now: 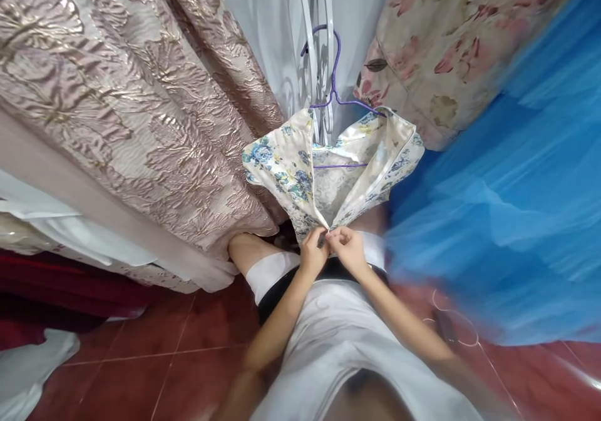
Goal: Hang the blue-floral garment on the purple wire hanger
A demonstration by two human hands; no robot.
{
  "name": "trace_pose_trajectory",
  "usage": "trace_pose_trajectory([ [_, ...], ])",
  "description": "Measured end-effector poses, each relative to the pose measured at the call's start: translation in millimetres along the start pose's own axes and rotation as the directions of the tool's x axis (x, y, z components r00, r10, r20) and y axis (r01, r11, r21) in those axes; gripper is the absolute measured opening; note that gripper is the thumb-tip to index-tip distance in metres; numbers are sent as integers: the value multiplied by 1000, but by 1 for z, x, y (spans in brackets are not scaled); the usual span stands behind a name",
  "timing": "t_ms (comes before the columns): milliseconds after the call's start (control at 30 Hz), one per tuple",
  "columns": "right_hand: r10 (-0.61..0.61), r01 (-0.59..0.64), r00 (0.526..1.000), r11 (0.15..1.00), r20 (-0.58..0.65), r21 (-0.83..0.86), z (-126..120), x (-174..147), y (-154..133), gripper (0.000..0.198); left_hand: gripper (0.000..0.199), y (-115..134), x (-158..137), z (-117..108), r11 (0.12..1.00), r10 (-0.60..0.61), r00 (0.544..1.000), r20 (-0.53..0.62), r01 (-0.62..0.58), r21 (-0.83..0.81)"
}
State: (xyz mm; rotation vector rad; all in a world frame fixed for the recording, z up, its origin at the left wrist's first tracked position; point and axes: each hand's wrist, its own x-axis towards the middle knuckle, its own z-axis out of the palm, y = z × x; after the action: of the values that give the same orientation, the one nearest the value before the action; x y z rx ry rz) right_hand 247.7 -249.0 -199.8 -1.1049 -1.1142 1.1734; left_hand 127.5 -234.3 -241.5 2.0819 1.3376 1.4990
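A white garment with blue and yellow flowers [286, 164] hangs on a purple hanger [334, 89], its opening spread in a V that narrows toward me. At the bottom of that V, my left hand [313, 251] is closed on one edge of the cloth. My right hand [347, 247] pinches the same spot from the other side, thumb and forefinger together. The two hands nearly touch. Whether a zip pull or another fastener sits between the fingertips is too small to tell. The lower part of the garment is hidden behind my hands.
White hooked straps or rods [328, 8] surround the hanger's hook. Pink-gold textured fabric [154, 108] hangs on the left, flower-printed cloth [436, 39] and blue tulle [507, 208] on the right. A thin pale cord [469, 344] and a dark object lie on the red tile floor [188, 371].
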Motion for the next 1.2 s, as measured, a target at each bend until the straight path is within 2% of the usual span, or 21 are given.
trace_pose_trajectory([
  [100, 12, -10, 1000, 998, -28, 54, 3, 9, -15, 22, 8, -2, 7, 3, 1000, -21, 1000, 4, 21, 20],
  [167, 10, -4, 998, 994, -59, 106, 3, 22, -32, 19, 12, -1, 7, 2, 999, -26, 999, 48, 25, 27],
  [333, -123, 148, 985, 965, -120, 219, 9, 71, -93, 13, 18, 6, 1, -4, 996, -68, 977, 203, 55, 68],
  [433, -239, 255, 966, 939, -98, 231, 17, 99, -133, 18, 19, 13, 2, -8, 994, -71, 966, 248, 47, 102],
  [533, -298, 302, 953, 925, -55, 229, 21, 118, -163, 25, 16, 18, 2, -8, 990, -78, 949, 306, 37, 138],
  [633, -309, 306, 951, 927, -20, 216, 18, 126, -178, 27, 15, 16, 0, -7, 987, -105, 923, 370, 50, 154],
  [700, -310, 303, 951, 930, 1, 207, 16, 124, -180, 27, 12, 15, 9, -11, 991, -82, 922, 378, 36, 128],
  [767, -313, 303, 950, 933, 21, 195, 14, 119, -177, 27, 8, 21, 33, -25, 998, 9, 956, 294, -29, 64],
  [833, -317, 306, 948, 935, 35, 180, 13, 114, -171, 29, 13, 36, 72, -45, 989, 146, 985, 92, -148, 17],
  [900, -328, 318, 944, 933, 34, 167, 13, 112, -167, 30, 22, 55, 120, -67, 957, 289, 950, -115, -283, 66],
  [933, -336, 327, 941, 931, 28, 159, 13, 111, -165, 30, 27, 64, 145, -77, 934, 355, 922, -154, -342, 107],
  [967, -345, 338, 938, 929, 21, 151, 13, 112, -164, 30, 30, 71, 169, -84, 914, 400, 905, -141, -382, 139],
  [1067, -367, 365, 930, 924, -8, 116, 14, 117, -163, 31, 32, 80, 221, -91, 870, 466, 883, 55, -469, 150],
  [1133, -369, 371, 929, 925, -38, 84, 15, 121, -163, 32, 32, 77, 237, -87, 882, 443, 888, 128, -457, 114],
  [1200, -362, 366, 929, 929, -73, 57, 16, 123, -159, 31, 32, 75, 245, -82, 909, 403, 908, 120, -412, 66],
])
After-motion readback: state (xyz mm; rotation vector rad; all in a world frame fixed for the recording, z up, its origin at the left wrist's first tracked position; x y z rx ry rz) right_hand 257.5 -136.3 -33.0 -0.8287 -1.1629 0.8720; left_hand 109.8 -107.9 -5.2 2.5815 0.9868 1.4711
